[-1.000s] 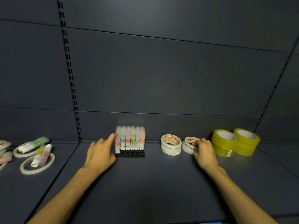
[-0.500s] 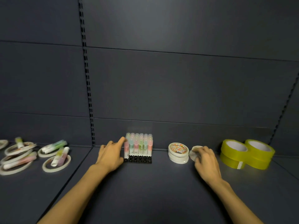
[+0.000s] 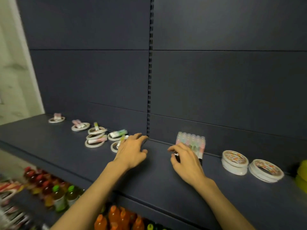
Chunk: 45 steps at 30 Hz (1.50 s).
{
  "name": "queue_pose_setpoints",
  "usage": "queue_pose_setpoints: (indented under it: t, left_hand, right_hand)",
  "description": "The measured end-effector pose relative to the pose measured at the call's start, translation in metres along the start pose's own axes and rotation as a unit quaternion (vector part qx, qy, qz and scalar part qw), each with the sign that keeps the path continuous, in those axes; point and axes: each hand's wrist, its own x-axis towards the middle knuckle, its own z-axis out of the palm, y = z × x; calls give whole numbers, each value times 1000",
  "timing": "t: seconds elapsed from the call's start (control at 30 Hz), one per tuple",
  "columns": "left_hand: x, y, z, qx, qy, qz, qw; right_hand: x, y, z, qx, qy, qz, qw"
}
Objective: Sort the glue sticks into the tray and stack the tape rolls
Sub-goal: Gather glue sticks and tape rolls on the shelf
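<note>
- We're at a dark shelf [image 3: 149, 176] with a dark panelled back wall [image 3: 216, 80]; drink bottles [image 3: 116, 216] show on the level below.
- The glue sticks [image 3: 191, 141] stand upright, packed in their black tray [image 3: 201, 159] against the back wall.
- Our right hand [image 3: 187, 161] covers the tray's front, fingers curled and loosely parted; whether it touches the tray, we cannot tell.
- Our left hand [image 3: 132, 150] lies palm down, fingers spread, nothing in it, reaching the nearest thin tape ring [image 3: 114, 146].
- Further left, more tape rings [image 3: 95, 138] lie scattered with loose glue sticks [image 3: 118, 133] across them.
- To the right sit two white tape rolls [image 3: 235, 161] side by side, with a yellow roll [image 3: 302, 175] at the edge.
</note>
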Motion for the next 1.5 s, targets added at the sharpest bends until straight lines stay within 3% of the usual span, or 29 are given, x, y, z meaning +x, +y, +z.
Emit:
queue_pose_setpoints:
  t: [0.17, 0.4, 0.87, 1.2, 1.5]
  left_hand:
    - [-40, -66, -32, 14, 32, -37, 999]
    - [-74, -184, -71, 43, 6, -90, 995]
    - [-99, -402, -125, 24, 1, -99, 995]
    - [-58, -521, -129, 30, 5, -100, 994]
    - [45, -618, -145, 39, -10, -75, 996]
  right_hand:
    - [24, -54, 57, 16, -56, -33, 998]
    - [66, -146, 140, 31, -79, -58, 995]
    - [147, -304, 290, 29, -103, -30, 994]
    - [229, -347, 389, 17, -112, -27, 993]
    - [324, -359, 466, 27, -80, -5, 996]
